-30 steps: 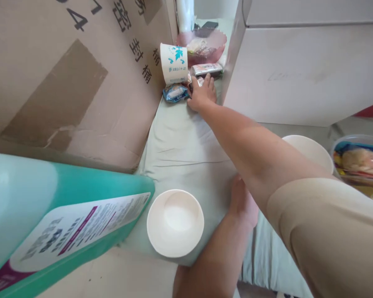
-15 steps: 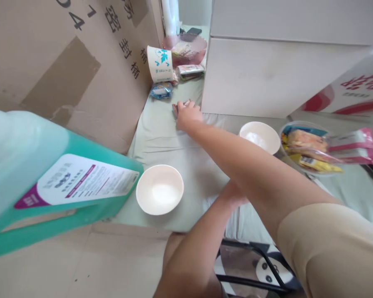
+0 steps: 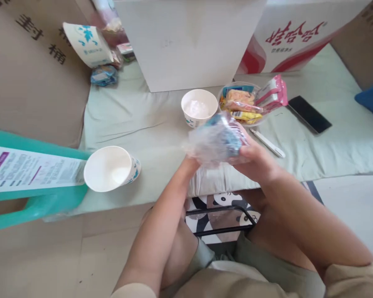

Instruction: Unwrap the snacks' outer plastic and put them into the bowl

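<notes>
At the left edge, a green jug [image 3: 40, 207] shows its white label, with a brown cardboard box [image 3: 46, 99] above it in the upper left. Against that box sits a paper cup [image 3: 88, 45] with a blue leaf print, a crumpled blue packet [image 3: 104, 75] just below it. Left of the middle, a white paper tub [image 3: 110, 167] is just beside the jug. Near the centre, another tub [image 3: 199, 108] has something white and shiny inside.

In front of that tub is a blurred bag of clear plastic and blue [image 3: 216, 138], held up between both hands. The left hand [image 3: 192, 162] is mostly hidden behind it — its grip I cannot tell. The right hand [image 3: 251, 159] pinches the bag's right side, thumb on top. Behind is a bowl of snacks [image 3: 242, 103]; further right lie a white cutter [image 3: 267, 142] and a black phone [image 3: 310, 114].
</notes>
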The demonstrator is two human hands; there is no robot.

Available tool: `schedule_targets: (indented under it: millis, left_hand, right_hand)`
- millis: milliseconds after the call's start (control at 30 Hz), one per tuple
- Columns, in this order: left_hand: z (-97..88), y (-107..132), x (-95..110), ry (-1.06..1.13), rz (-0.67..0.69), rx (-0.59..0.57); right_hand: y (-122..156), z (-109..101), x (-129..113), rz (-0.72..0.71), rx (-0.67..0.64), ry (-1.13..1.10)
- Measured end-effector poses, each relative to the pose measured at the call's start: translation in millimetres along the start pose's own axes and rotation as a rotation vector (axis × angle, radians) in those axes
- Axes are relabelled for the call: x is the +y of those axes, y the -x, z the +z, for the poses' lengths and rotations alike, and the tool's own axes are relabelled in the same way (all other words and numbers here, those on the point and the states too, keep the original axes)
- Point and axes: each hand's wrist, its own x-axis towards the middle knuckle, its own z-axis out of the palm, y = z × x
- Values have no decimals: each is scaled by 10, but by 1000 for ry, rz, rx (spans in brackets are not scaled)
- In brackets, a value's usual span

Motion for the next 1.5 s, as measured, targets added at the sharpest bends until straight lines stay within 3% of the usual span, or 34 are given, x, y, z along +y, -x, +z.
schedule_targets:
  millis: [133,200,300,467,533,633,767,967,1167,1333,1500]
  left_hand:
    - [77,16,0,546,2,-383]
    - [109,19,-10,794,-34,-461]
    - [147,-36,-14,774,-46,-345]
    - [153,-196,-44,477,-14,-122]
    - [144,-214,-79,314,8,-45]
    - [131,-192,-123,131,92,40]
    - [135,-152,-122,158,89,23]
    - [161,-144,-51,297,43,-18]
    - [146,-183,-54,403,0,-72]
    - [107,-216,-53,569,-54,-209]
    - [66,-254,-66,606,28,-278]
  right_hand:
    - [237,-312,564,56,206,-89]
    - [253,-384,684,17,208,-4]
    - [304,-582,700,-47,240,291]
    - [474,-1168,830,15,610,903]
    - [531,-1359,931,92,639,1080]
    - [600,-1490,1005,132,579,1177]
    - [659,-1398,884,90,498,1045]
    - [609,-1033,693,-75,298,721]
    - [485,-899,690,-167,256,710]
    - [445,-860,635,-240,207,712]
    - [427,-826,637,-228,211,726]
